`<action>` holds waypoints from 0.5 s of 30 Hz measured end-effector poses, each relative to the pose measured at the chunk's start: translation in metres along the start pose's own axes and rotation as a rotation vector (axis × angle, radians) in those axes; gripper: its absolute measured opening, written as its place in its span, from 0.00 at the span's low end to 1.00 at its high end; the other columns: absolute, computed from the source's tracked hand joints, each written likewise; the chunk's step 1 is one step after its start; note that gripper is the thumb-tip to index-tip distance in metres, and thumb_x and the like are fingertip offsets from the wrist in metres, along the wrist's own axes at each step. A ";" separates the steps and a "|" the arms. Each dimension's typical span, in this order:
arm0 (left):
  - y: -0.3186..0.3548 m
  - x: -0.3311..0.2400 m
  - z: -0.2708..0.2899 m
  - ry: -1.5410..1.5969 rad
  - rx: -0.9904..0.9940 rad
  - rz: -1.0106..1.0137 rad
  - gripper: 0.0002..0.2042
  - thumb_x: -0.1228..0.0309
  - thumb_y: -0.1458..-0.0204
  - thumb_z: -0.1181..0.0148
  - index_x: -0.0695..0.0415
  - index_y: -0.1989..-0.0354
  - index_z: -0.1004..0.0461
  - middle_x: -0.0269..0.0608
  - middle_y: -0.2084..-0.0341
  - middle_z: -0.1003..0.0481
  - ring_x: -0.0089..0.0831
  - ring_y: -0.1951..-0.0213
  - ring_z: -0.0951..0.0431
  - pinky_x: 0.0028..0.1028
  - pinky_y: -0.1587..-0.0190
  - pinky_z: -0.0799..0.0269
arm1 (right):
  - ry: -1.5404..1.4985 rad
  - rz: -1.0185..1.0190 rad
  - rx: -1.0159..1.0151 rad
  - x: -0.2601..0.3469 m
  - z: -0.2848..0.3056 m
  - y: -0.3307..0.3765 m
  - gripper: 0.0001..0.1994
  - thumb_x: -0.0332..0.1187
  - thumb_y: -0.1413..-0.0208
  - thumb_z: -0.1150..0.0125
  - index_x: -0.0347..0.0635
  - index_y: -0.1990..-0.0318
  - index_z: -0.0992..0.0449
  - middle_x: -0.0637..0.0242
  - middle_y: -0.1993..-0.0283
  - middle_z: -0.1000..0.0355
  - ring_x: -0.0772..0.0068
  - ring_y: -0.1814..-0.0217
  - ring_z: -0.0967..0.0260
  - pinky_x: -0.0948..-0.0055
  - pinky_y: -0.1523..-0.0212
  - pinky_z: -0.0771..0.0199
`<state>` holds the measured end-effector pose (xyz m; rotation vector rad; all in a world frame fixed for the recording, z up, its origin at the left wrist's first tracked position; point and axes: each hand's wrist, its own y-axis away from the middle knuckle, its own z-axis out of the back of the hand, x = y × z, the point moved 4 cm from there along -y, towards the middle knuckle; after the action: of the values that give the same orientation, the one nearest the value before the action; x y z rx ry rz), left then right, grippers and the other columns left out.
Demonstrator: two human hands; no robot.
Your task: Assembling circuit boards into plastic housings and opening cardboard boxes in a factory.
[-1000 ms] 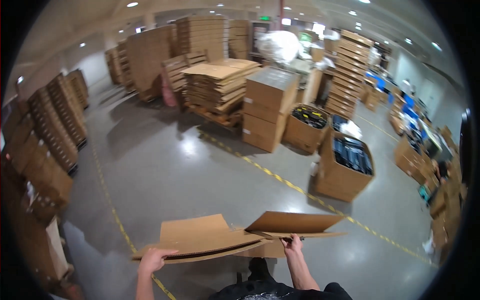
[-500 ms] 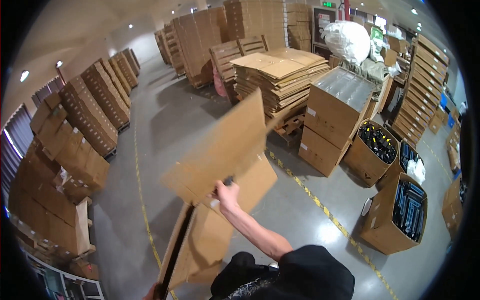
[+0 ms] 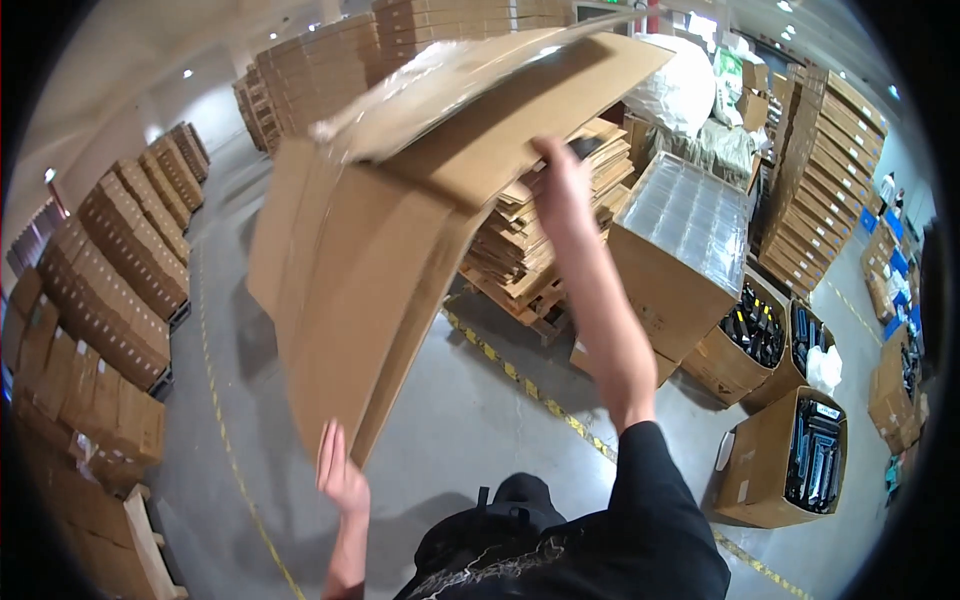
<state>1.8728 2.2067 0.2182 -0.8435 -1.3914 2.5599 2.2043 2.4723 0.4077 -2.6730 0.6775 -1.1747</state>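
A large brown cardboard box, partly collapsed, hangs tilted in front of me. Its long upper flap reaches up and to the right, with glossy clear tape along the far side. My right hand, arm stretched forward, is at the flap's near edge. Its fingers are closed around a small black object, too blurred to name exactly. Low on the left, my left hand lies against the box's bottom corner with its fingers straight. The box hides part of the stack behind it.
A stack of flattened cardboard rests on a wooden pallet beyond the box. To the right stand a carton with a clear top and open cartons of dark parts. Tall carton stacks line the left. Yellow-black tape marks the floor.
The box has swung up and away, its flap now reaching over the cardboard stack. My right hand has moved forward and up; my left hand has come into fuller view at the lower corner.
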 end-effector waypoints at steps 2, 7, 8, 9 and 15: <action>-0.084 -0.006 -0.093 -0.040 0.096 -0.109 0.23 0.91 0.58 0.56 0.63 0.53 0.25 0.46 0.52 0.25 0.42 0.47 0.28 0.34 0.43 0.33 | 0.015 0.211 -0.042 0.006 0.042 -0.096 0.14 0.36 0.42 0.46 0.35 0.54 0.33 0.61 0.61 0.31 0.67 0.62 0.29 0.68 0.63 0.23; -0.230 -0.056 -0.316 0.658 0.303 -0.169 0.18 0.84 0.49 0.50 0.60 0.49 0.30 0.44 0.56 0.25 0.38 0.56 0.23 0.30 0.54 0.26 | 0.406 0.142 -0.199 -0.068 0.181 -0.252 0.19 0.43 0.40 0.47 0.40 0.48 0.33 0.64 0.53 0.30 0.68 0.53 0.30 0.68 0.57 0.25; -0.239 -0.060 -0.349 0.907 0.482 0.097 0.15 0.82 0.47 0.50 0.61 0.50 0.31 0.44 0.60 0.24 0.33 0.61 0.21 0.28 0.61 0.24 | 0.522 0.051 -0.280 -0.105 0.204 -0.255 0.20 0.45 0.41 0.47 0.40 0.50 0.31 0.65 0.54 0.29 0.71 0.54 0.30 0.71 0.59 0.26; -0.251 -0.062 -0.370 0.842 0.492 -0.029 0.14 0.81 0.47 0.48 0.61 0.52 0.31 0.44 0.62 0.24 0.30 0.63 0.21 0.26 0.65 0.24 | 0.525 0.076 -0.371 -0.136 0.215 -0.251 0.12 0.41 0.40 0.48 0.41 0.58 0.30 0.76 0.75 0.35 0.86 0.78 0.41 0.83 0.79 0.41; -0.290 0.038 -0.521 0.802 0.830 0.011 0.09 0.77 0.46 0.47 0.61 0.57 0.27 0.40 0.65 0.24 0.26 0.64 0.21 0.23 0.64 0.26 | 0.626 -0.435 -0.455 -0.341 0.389 -0.284 0.27 0.50 0.43 0.47 0.52 0.40 0.44 0.66 0.51 0.36 0.66 0.55 0.38 0.56 0.59 0.33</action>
<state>2.0627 2.7730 0.2131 -1.3997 -0.0821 2.0490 2.3836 2.8619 0.0021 -2.8937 0.4806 -2.2743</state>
